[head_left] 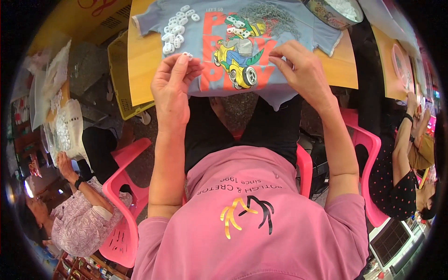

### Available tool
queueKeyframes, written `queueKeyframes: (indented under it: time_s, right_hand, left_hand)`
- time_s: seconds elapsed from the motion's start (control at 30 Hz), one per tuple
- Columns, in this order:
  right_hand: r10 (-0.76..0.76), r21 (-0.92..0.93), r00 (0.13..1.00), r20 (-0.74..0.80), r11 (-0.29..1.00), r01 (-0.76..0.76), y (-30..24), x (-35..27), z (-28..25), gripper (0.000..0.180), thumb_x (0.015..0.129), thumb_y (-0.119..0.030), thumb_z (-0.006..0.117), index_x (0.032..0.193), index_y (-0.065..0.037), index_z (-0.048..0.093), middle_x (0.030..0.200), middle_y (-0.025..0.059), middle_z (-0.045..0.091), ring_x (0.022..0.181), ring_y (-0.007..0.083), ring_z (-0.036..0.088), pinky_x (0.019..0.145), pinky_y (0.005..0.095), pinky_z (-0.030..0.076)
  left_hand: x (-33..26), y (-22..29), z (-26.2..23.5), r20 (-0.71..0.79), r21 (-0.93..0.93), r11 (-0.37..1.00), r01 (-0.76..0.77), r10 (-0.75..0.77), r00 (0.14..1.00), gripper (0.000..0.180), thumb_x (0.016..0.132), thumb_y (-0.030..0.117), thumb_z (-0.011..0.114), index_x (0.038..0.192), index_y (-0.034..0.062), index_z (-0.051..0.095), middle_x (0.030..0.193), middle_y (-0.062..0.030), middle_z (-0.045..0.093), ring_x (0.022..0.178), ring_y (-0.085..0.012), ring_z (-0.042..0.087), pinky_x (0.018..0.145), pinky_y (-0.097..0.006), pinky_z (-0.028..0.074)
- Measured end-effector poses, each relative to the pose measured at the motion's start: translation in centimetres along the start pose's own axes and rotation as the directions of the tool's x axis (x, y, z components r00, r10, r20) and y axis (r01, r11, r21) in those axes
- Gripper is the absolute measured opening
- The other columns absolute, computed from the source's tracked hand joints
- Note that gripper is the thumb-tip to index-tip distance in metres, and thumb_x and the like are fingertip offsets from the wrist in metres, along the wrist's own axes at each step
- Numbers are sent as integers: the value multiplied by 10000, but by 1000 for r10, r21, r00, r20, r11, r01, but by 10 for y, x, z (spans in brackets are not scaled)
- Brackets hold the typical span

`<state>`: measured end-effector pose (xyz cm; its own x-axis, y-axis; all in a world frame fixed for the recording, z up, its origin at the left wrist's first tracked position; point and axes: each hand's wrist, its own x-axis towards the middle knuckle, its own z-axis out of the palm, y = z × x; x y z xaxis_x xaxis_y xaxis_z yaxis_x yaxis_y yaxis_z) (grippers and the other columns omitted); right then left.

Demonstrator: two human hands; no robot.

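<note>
Mid-assembly: left hand pinches 1 white ring; right hand fingers pinched narrow, contents unclear. Ring pile at 12 o'clock on grey shirt. Next needs fine alignment.

The person wears a pink short-sleeved cotton T-shirt that fills the lower middle of the view. Its sleeves end above the elbows, so both forearms are bare; no watch, ring or bracelet shows on either wrist. On the chest runs a curved line of small dark printed lettering, and below it sits a printed emblem of branching curved strokes, one half yellow-orange, the other half black. A tiny pale speck lies on the fabric near the lettering. Below the shirt's hem, dark black trousers cover both thighs, plain, with no visible pattern or seams.
</note>
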<state>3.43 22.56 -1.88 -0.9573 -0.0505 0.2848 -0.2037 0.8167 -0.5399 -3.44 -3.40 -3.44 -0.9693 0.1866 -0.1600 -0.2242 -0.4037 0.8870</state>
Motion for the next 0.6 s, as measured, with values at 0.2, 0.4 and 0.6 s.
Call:
queueKeyframes:
  time_s: [0.2, 0.4, 0.6]
  right_hand:
    - [-273, -18, 960, -63, 962, 273, -12, 7, 26, 182, 788, -57, 705, 967, -49, 673, 974, 77, 634, 852, 245, 614, 731, 347, 503]
    - [-343, -169, 912, 226, 908, 383, -17, -4, 40, 583, 756, -187, 715, 1301, -82, 537, 1405, 82, 476, 1312, 276, 420, 1109, 463, 309]
    - [-272, -124, 903, 333, 937, 328, -17, -9, 27, 652, 791, -244, 673, 1372, -43, 456, 1468, 118, 401, 1384, 283, 340, 1147, 477, 251]
  left_hand:
    - [0, 1, -8, -13, -61, 998, 16, -17, 1000, 130, 945, 112, 597, 997, -8, 592, 911, -118, 662, 835, -203, 655, 805, -322, 524]
    - [0, -1, -13, 25, -72, 997, 36, -34, 999, 123, 953, 110, 583, 1003, -3, 590, 918, -121, 661, 851, -216, 659, 826, -339, 524]
    - [0, 1, -21, 60, -74, 996, 51, -47, 997, 117, 959, 106, 571, 1011, 2, 587, 933, -125, 662, 886, -229, 664, 855, -355, 524]
